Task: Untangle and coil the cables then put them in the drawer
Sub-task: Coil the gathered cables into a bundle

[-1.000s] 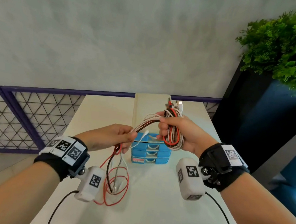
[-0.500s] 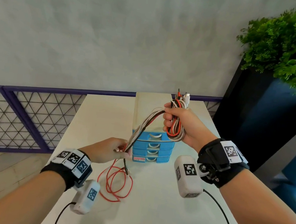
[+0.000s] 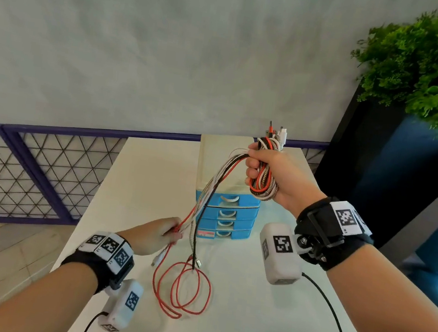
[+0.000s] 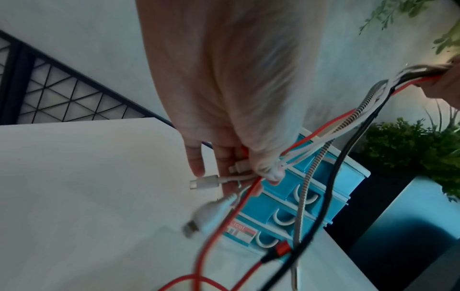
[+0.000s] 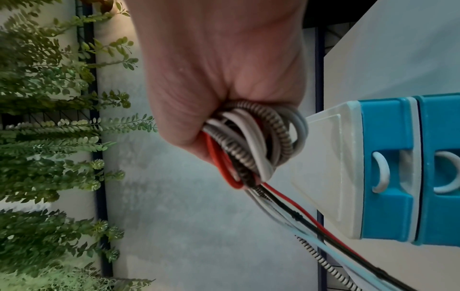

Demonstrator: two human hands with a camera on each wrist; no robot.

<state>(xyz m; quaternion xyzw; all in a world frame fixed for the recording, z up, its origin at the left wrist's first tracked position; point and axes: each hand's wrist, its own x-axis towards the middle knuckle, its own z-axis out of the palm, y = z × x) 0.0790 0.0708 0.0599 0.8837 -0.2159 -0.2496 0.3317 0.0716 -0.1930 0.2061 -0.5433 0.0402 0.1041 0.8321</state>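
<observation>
The right hand (image 3: 273,174) is fisted round the coiled cables (image 3: 263,178), held high over the drawer unit (image 3: 226,212) at the far side. The left hand (image 3: 157,235) pinches the trailing strands lower down; red slack (image 3: 182,291) lies on the counter (image 3: 247,312). Best to slide the left hand down evenly, keeping the strands taut, so each loop matches the last.

cables (image 3: 263,172): red, white, black and braided strands, looped bundle raised above the table, plugs sticking out on top | loose tails (image 3: 208,201) slant down-left, ends dangling | red cable (image 3: 182,291) slack, in loops on the tabletop | drawer unit (image 3: 226,212): four blue drawers, white handles, all closed, behind the strands
</observation>
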